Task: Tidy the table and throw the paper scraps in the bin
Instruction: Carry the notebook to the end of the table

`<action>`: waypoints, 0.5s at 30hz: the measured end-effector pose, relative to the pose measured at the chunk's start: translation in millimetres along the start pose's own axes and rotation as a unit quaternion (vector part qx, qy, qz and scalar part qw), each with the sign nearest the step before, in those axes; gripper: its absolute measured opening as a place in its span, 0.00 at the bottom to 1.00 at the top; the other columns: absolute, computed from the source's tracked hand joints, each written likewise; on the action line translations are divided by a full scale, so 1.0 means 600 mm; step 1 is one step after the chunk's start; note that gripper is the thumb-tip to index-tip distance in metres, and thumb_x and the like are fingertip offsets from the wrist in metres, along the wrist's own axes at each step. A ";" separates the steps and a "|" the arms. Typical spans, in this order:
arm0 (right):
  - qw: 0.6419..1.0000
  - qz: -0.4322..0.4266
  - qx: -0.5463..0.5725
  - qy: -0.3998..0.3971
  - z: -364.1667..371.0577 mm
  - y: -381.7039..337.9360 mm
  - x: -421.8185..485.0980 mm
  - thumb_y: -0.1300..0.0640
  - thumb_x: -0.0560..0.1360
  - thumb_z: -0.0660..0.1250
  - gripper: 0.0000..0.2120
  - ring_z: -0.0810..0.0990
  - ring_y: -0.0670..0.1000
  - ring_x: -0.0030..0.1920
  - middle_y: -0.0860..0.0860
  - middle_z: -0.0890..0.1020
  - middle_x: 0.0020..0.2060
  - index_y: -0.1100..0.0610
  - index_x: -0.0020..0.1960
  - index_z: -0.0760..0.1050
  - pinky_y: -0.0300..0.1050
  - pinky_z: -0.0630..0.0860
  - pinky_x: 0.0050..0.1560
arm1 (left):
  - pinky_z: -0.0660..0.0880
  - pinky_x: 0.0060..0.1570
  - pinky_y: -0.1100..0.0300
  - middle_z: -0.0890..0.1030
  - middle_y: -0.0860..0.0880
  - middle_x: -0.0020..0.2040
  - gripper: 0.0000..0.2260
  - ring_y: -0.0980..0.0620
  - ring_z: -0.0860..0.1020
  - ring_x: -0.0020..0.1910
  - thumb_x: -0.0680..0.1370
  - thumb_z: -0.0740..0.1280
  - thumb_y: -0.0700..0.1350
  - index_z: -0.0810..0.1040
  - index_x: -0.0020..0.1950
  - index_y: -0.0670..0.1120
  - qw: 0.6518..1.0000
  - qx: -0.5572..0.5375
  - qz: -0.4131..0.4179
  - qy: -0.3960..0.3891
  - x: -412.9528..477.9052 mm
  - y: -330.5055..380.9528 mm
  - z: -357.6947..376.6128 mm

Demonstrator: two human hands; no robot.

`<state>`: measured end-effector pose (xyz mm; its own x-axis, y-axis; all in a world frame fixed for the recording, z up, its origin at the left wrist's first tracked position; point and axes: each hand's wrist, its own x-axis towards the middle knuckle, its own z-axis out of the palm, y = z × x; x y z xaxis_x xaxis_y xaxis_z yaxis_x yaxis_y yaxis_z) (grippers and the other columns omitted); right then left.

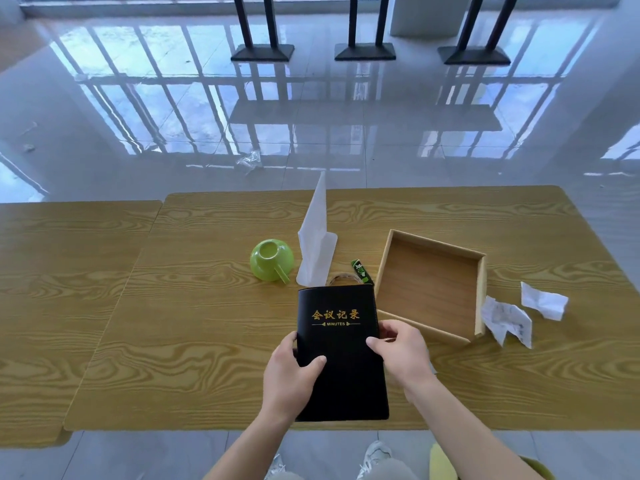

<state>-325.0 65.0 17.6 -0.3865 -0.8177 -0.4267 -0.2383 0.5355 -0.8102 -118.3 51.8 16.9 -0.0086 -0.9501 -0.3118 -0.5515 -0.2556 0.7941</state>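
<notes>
- The left grip (291,379) holds the left edge of the black notebook (346,379), with the thumb lying on the cover
- The right grip (401,351) holds the right edge a little higher, also with the thumb on the cover
- The notebook is at the near middle of the desk (173,306); it has a plain dark cover with gold letters and the word "MINUTES"; I judge it is fairly stiff and smooth, so holding both long edges suits it; whether its near end rests on the desk I cannot tell
- To the right, just beside it, lies an open wooden box (429,285) with nothing in it
- The paper scraps (505,320) lie on the desk at the right wall of the box, and a second scrap (543,301) is near them; they are white, crumpled and partly printed; they are probably very light and soft, so a pinch on a raised fold should be enough
- Behind the notebook are a small green packet (360,271), a standing white tissue (317,244) and a green cup (272,259) lying on its side
- On the floor beyond the desk lies a clear plastic scrap (249,161)
</notes>
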 end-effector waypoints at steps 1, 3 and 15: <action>1.000 -0.002 0.008 0.007 -0.015 0.000 0.001 0.59 0.73 0.72 0.07 0.83 0.44 0.44 0.43 0.85 0.42 0.48 0.49 0.81 0.39 0.79 0.41 | 0.72 0.48 0.64 0.78 0.63 0.48 0.25 0.63 0.76 0.50 0.71 0.75 0.50 0.74 0.67 0.52 1.000 0.004 0.008 -0.002 -0.001 0.012 0.008; 1.000 -0.012 0.021 0.016 -0.044 0.002 0.003 0.60 0.73 0.73 0.08 0.83 0.43 0.43 0.44 0.85 0.41 0.47 0.48 0.81 0.37 0.79 0.39 | 0.76 0.52 0.59 0.80 0.61 0.50 0.24 0.60 0.77 0.52 0.71 0.75 0.50 0.74 0.66 0.52 0.999 0.018 0.025 -0.011 0.000 0.036 0.026; 0.989 0.011 0.043 0.141 -0.185 0.025 0.005 0.57 0.73 0.73 0.10 0.82 0.44 0.47 0.43 0.84 0.44 0.50 0.53 0.80 0.40 0.79 0.46 | 0.73 0.40 0.67 0.80 0.62 0.44 0.14 0.62 0.78 0.44 0.71 0.74 0.52 0.73 0.52 0.61 0.980 0.087 0.146 -0.108 0.036 0.173 0.120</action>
<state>-428.5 94.0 48.8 -0.6266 -0.7082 -0.3255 -0.1552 0.5226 -0.8383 -235.9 17.7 55.1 -0.3522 -0.9138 -0.2025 -0.6329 0.0731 0.7708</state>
